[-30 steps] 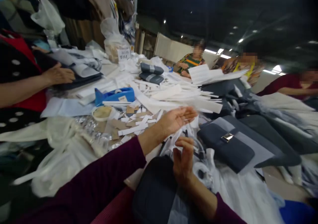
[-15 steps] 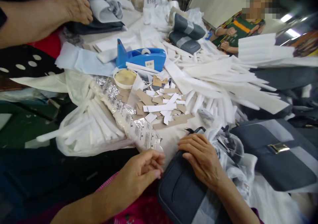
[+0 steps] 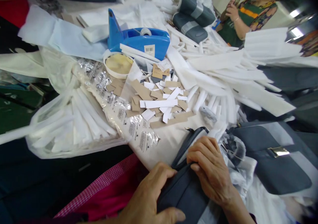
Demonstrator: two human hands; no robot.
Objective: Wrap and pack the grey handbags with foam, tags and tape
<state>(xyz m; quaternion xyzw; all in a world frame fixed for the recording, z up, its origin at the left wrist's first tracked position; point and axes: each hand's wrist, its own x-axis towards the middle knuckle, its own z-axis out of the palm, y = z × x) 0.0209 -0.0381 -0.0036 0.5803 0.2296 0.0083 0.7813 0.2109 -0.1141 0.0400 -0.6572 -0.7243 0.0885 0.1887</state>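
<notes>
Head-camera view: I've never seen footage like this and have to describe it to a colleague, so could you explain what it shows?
There is no machine here: these are a person's two bare hands, seen by one camera worn on the head, looking forward and down. The right hand grips the edge of a dark bag at its opening; the left hand touches its side, thumb and index finger spread. On the table beyond lie a blue tape dispenser, scattered card pieces and long white strips. At the right lies another dark bag with a metal clasp. Across the table, a co-worker holds something.
</notes>
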